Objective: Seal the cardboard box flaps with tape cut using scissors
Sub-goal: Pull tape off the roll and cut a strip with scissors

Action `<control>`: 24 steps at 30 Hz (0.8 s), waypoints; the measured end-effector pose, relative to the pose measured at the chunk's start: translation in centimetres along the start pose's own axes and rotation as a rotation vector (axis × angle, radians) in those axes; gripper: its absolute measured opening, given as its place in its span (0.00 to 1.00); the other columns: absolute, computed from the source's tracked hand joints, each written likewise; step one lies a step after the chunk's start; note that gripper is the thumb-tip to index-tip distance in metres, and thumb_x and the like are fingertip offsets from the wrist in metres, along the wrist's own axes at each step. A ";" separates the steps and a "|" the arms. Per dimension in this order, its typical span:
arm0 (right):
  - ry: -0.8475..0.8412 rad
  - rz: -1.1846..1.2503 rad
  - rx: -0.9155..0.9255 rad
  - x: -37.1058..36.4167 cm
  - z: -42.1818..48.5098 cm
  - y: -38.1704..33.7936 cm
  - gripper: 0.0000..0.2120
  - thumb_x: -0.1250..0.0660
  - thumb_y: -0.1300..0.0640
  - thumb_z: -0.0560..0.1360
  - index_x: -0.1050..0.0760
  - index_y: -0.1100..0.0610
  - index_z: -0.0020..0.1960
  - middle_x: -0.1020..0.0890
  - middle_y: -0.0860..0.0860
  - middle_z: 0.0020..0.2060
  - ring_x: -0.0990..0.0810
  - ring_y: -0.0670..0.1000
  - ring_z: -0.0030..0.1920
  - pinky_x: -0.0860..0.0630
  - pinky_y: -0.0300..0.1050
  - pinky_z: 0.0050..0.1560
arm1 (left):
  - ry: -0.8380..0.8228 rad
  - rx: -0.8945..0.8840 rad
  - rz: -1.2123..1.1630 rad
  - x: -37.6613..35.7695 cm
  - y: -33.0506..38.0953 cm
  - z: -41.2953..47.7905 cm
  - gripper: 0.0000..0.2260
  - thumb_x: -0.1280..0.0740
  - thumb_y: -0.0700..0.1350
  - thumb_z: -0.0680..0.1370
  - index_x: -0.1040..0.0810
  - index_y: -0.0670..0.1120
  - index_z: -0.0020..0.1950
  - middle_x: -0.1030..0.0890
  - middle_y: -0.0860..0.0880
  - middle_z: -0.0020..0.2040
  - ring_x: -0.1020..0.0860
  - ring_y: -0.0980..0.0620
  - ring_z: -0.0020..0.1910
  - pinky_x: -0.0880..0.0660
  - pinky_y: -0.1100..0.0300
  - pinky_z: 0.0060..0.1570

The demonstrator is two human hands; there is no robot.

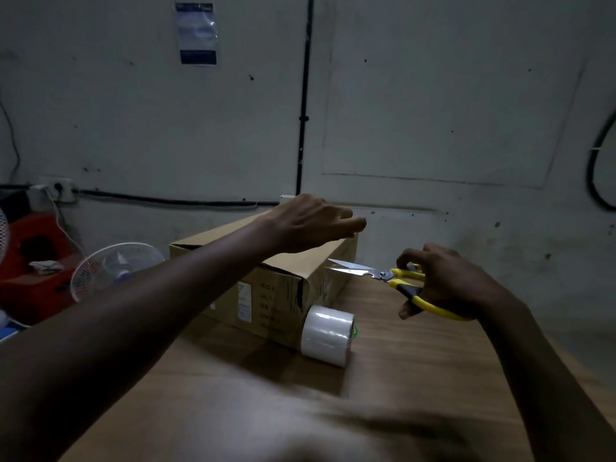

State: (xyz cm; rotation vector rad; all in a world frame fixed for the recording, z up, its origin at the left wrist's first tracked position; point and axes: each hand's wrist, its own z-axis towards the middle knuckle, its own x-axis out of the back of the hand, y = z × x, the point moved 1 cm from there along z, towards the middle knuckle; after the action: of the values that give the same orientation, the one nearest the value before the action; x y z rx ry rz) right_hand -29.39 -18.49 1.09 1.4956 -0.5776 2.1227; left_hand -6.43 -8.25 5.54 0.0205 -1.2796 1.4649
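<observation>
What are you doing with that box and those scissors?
A person is taping up a cardboard box on a wooden table. The left hand reaches over the top of the box, fingers pinched as if holding clear tape, though I cannot see the strip. The right hand holds yellow-handled scissors, blades slightly open, pointing at the box. A tape roll lies beside the box.

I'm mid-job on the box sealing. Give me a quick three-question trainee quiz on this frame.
1. True or false: the scissors are in the right hand.
2. The tape roll is: A) on the cardboard box, B) on the table beside the box, C) in the left hand.
3. Fill in: the scissor handles are black and ____.

Key: 1 true; 2 B; 3 yellow.
</observation>
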 end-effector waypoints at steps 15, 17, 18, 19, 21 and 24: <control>-0.055 0.328 0.043 -2.0 -0.2 0.4 0.41 0.16 0.48 0.53 0.30 0.44 0.62 0.29 0.50 0.56 0.28 0.54 0.58 0.27 0.48 0.52 | 0.034 0.018 -0.012 0.1 0.3 -0.3 0.09 0.46 0.47 0.79 0.39 0.47 0.58 0.26 0.46 0.35 0.36 0.53 0.23 0.36 0.60 0.19; -0.028 0.425 0.050 -3.1 -0.4 0.8 0.40 0.16 0.51 0.52 0.30 0.43 0.60 0.28 0.50 0.57 0.27 0.54 0.59 0.26 0.50 0.54 | 0.045 0.023 -0.019 0.1 0.3 -0.3 0.09 0.46 0.47 0.79 0.39 0.47 0.58 0.26 0.47 0.34 0.36 0.54 0.23 0.39 0.61 0.18; -0.017 0.485 0.047 -3.6 -0.4 0.9 0.40 0.15 0.52 0.52 0.31 0.42 0.59 0.28 0.50 0.57 0.27 0.54 0.60 0.25 0.52 0.56 | 0.050 0.025 -0.025 0.0 0.4 -0.3 0.09 0.46 0.47 0.79 0.38 0.47 0.58 0.26 0.47 0.35 0.36 0.54 0.23 0.40 0.62 0.18; -0.008 0.540 0.042 -4.1 -0.5 1.0 0.40 0.15 0.53 0.52 0.32 0.42 0.59 0.28 0.50 0.58 0.27 0.53 0.61 0.25 0.54 0.58 | 0.052 0.030 -0.035 0.0 0.5 -0.2 0.09 0.45 0.47 0.79 0.38 0.47 0.57 0.26 0.47 0.35 0.35 0.53 0.22 0.39 0.61 0.18; -0.003 0.609 0.033 -4.8 -0.6 1.1 0.40 0.16 0.56 0.54 0.32 0.43 0.59 0.28 0.50 0.58 0.29 0.52 0.62 0.26 0.54 0.59 | 0.048 0.049 -0.055 0.0 0.6 -0.2 0.08 0.46 0.48 0.79 0.39 0.47 0.57 0.25 0.46 0.36 0.31 0.51 0.23 0.33 0.59 0.19; 0.019 0.640 0.016 -5.6 -0.4 1.5 0.40 0.16 0.58 0.54 0.32 0.43 0.59 0.29 0.50 0.58 0.30 0.51 0.62 0.27 0.52 0.58 | 0.042 0.063 -0.063 0.0 0.7 0.0 0.09 0.48 0.50 0.80 0.39 0.48 0.57 0.24 0.46 0.37 0.29 0.50 0.24 0.30 0.56 0.20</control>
State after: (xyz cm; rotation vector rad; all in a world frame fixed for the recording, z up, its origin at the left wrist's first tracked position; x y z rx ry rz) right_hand -29.02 -20.24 -4.46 1.4213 -1.1570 2.6005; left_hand -6.92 -8.09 5.09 0.0709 -1.1888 1.4443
